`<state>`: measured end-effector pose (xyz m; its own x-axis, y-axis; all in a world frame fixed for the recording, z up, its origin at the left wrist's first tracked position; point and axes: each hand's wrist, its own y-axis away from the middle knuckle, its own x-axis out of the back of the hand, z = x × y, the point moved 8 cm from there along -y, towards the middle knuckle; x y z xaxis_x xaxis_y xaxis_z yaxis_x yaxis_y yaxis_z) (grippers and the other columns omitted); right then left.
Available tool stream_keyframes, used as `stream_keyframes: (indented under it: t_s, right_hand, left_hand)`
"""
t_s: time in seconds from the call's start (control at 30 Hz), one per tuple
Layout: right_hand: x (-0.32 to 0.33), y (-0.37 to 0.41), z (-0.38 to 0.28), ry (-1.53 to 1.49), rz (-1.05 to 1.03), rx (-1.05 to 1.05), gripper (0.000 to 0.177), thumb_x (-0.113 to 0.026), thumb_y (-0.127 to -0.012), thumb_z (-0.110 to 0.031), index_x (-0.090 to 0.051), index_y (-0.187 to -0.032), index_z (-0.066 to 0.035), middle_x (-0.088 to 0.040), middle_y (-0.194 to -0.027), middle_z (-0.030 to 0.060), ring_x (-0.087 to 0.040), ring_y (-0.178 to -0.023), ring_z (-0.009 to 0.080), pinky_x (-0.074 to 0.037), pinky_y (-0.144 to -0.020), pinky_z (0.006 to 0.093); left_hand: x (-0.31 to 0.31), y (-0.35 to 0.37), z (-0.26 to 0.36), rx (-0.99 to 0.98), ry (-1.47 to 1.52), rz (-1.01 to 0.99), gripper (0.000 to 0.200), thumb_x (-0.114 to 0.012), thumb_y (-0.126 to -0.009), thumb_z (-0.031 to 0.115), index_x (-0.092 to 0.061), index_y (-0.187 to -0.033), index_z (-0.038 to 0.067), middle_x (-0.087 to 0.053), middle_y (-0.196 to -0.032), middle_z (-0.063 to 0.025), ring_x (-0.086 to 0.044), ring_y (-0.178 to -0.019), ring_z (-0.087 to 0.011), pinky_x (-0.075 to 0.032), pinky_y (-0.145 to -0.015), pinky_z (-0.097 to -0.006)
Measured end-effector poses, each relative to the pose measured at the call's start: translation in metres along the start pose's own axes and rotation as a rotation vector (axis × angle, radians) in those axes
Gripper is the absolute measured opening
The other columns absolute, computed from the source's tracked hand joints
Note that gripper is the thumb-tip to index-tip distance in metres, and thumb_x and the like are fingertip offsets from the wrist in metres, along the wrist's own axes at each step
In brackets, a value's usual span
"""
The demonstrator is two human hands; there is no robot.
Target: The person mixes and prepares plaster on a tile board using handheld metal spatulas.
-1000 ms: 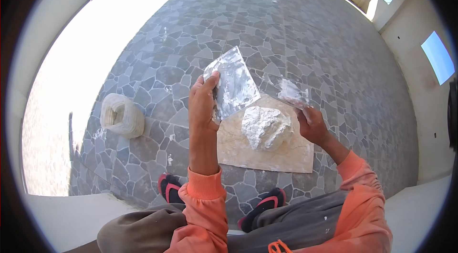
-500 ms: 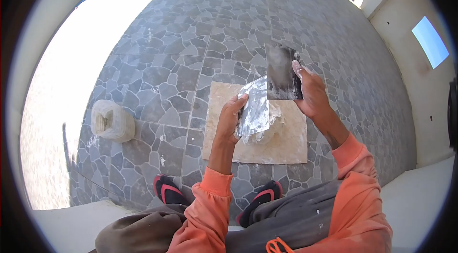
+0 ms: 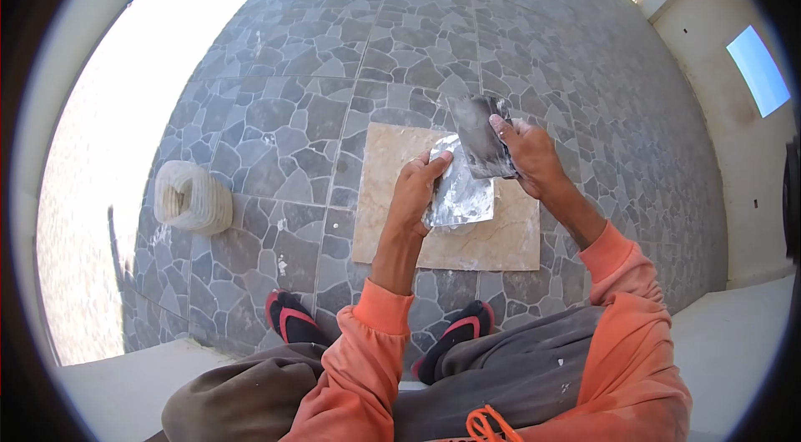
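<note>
My left hand is closed around the left edge of a thin silvery putty scraper, smeared with white paste, its thumb lying on the upper face. In my right hand is a dark rectangular putty scraper, gripped by its right side with the thumb on top. The lower edge of the dark scraper overlaps the upper right of the silvery one. Both are held over a square beige tile on the floor. The white paste seen on this tile earlier is mostly hidden behind the silvery scraper.
A whitish plastic jug with an opening stands on the stone-patterned floor to the left. My feet in dark and red flip-flops are just below the tile. A wall with a window opening rises at the right.
The dark scraper has come down and left, tilting, so that it overlaps the silvery one more. My left hand has shifted slightly up and right with its scraper.
</note>
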<state>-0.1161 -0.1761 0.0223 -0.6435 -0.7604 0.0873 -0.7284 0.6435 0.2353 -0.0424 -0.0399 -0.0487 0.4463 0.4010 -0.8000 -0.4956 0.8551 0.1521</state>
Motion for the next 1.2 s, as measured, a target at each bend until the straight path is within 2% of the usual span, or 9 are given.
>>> stream_keyframes:
  t_s: [0.37,0.5,0.6,0.73,0.77,0.9,1.0,1.13,1.2]
  right_hand:
    - [-0.011,0.018,0.007,0.233,-0.285,-0.149,0.040,-0.063,-0.096,-0.028,-0.063,-0.106,0.011,-0.064,-0.085,0.0065,-0.059,-0.071,0.0082,-0.052,-0.061,0.0258]
    - [-0.004,0.025,-0.005,0.249,-0.368,-0.221,0.038,-0.063,-0.096,-0.027,-0.063,-0.107,0.010,-0.066,-0.087,0.0057,-0.062,-0.073,0.0087,-0.054,-0.063,0.0254]
    - [0.016,0.015,-0.017,0.104,-0.260,-0.208,0.039,-0.062,-0.096,-0.027,-0.062,-0.111,0.009,-0.067,-0.089,0.0057,-0.064,-0.075,0.0090,-0.054,-0.064,0.0254]
    - [0.021,0.015,-0.027,-0.022,-0.184,-0.247,0.037,-0.064,-0.094,-0.035,-0.063,-0.101,0.001,-0.062,-0.079,0.0019,-0.059,-0.062,0.0077,-0.050,-0.050,0.0251]
    - [0.017,0.012,-0.017,-0.069,-0.108,-0.248,0.034,-0.060,-0.096,-0.041,-0.057,-0.091,-0.007,-0.058,-0.074,0.0058,-0.057,-0.057,0.0114,-0.041,-0.036,0.0239]
    - [-0.009,0.014,-0.003,-0.415,-0.135,-0.337,0.042,-0.059,-0.095,-0.046,-0.054,-0.082,-0.007,-0.048,-0.063,-0.0007,-0.046,-0.044,0.0074,-0.032,-0.031,0.0222]
    - [-0.025,0.011,0.016,-0.945,-0.637,-0.530,0.045,-0.051,-0.098,-0.050,-0.054,-0.087,-0.006,-0.051,-0.064,0.0009,-0.048,-0.043,0.0100,-0.034,-0.032,0.0218]
    - [-0.009,0.005,0.030,-0.968,-0.515,-0.520,0.043,-0.044,-0.100,-0.046,-0.055,-0.088,-0.006,-0.053,-0.064,0.0008,-0.051,-0.045,0.0106,-0.039,-0.034,0.0220]
    - [-0.005,0.000,0.032,-0.967,-0.617,-0.501,0.044,-0.046,-0.099,-0.047,-0.057,-0.089,-0.006,-0.056,-0.067,0.0029,-0.054,-0.050,0.0101,-0.043,-0.039,0.0251]
  left_hand:
    - [0.044,-0.004,0.028,-0.043,0.102,0.140,0.030,-0.054,-0.095,0.009,-0.051,-0.119,-0.008,-0.064,-0.099,-0.0124,-0.068,-0.078,-0.0169,-0.058,-0.068,-0.0279]
    - [0.057,0.001,0.071,-0.197,-0.047,0.174,0.029,-0.055,-0.096,0.012,-0.051,-0.115,-0.008,-0.064,-0.098,-0.0134,-0.070,-0.076,-0.0163,-0.061,-0.064,-0.0272]
    - [0.057,0.008,0.083,-0.259,-0.073,0.243,0.030,-0.055,-0.096,0.013,-0.050,-0.116,-0.009,-0.064,-0.099,-0.0124,-0.068,-0.077,-0.0146,-0.058,-0.066,-0.0256]
    - [0.036,0.010,0.077,-0.330,-0.125,0.205,0.033,-0.056,-0.097,0.015,-0.050,-0.119,-0.009,-0.063,-0.101,-0.0109,-0.066,-0.079,-0.0124,-0.055,-0.069,-0.0242]
    - [0.027,0.011,0.072,-0.332,-0.113,0.203,0.034,-0.056,-0.097,0.016,-0.050,-0.119,-0.009,-0.063,-0.101,-0.0105,-0.066,-0.079,-0.0118,-0.055,-0.069,-0.0237]
    - [0.004,0.005,0.043,-0.243,-0.097,0.152,0.036,-0.057,-0.096,0.016,-0.049,-0.122,-0.007,-0.064,-0.102,-0.0102,-0.065,-0.081,-0.0118,-0.053,-0.069,-0.0244]
    - [-0.015,0.005,0.025,-0.188,-0.121,0.143,0.036,-0.056,-0.096,0.015,-0.048,-0.122,-0.008,-0.064,-0.102,-0.0114,-0.065,-0.083,-0.0125,-0.054,-0.071,-0.0257]
    - [-0.037,0.009,0.024,-0.217,-0.134,0.151,0.035,-0.055,-0.096,0.015,-0.048,-0.122,-0.008,-0.064,-0.104,-0.0126,-0.065,-0.086,-0.0138,-0.054,-0.073,-0.0268]
    - [-0.044,0.013,0.028,-0.228,-0.124,0.163,0.031,-0.055,-0.096,0.013,-0.048,-0.119,-0.007,-0.064,-0.104,-0.0134,-0.064,-0.086,-0.0149,-0.053,-0.072,-0.0279]
